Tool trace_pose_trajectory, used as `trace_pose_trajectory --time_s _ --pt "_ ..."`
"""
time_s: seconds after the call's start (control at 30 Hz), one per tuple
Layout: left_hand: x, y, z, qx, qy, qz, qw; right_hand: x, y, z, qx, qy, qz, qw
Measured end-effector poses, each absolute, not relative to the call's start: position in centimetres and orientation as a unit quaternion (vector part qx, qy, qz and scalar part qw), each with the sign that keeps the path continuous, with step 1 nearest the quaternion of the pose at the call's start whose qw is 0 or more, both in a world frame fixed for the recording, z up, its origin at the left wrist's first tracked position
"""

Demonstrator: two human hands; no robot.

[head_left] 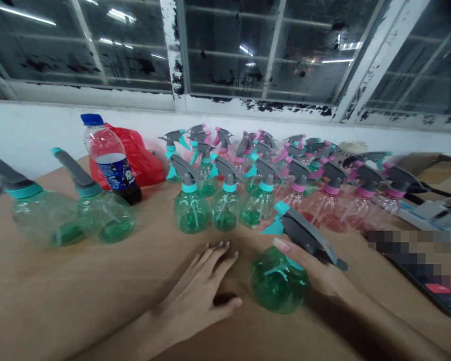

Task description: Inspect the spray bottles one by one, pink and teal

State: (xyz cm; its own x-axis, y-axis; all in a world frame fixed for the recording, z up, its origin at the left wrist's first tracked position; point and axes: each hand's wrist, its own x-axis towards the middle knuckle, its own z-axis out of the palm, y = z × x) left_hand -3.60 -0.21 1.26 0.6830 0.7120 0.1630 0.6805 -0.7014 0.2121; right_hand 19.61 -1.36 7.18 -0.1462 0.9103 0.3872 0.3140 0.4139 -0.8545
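My right hand is closed round the neck of a green spray bottle with a grey and turquoise trigger head. The bottle is tilted, its nozzle pointing to the upper left. Flat on the table lies my left hand, fingers spread and nothing in it. Just beyond my hands stand upright green spray bottles, among them a near one and another beside it. To the right of these are pink spray bottles with grey and pink heads. Two larger-looking green spray bottles stand at the left.
A soda bottle with a blue cap and dark liquid stands before a red plastic bag. Several more spray bottles fill the back by the wall. At the right are a white power strip and a partly blurred phone-like device on the wooden table.
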Motion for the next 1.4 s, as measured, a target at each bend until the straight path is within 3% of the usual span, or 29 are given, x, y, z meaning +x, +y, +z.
trace_pose_trajectory --time_s 0.33,1.4 --pt "-3.8 -0.1 0.8 0.916 0.377 0.121 0.064 19.7 -1.7 7.3 -0.442 -0.671 0.37 0.466" --pt "-3.7 -0.1 0.9 0.915 0.377 0.127 0.07 19.9 -1.7 6.9 -0.432 -0.667 0.356 0.491"
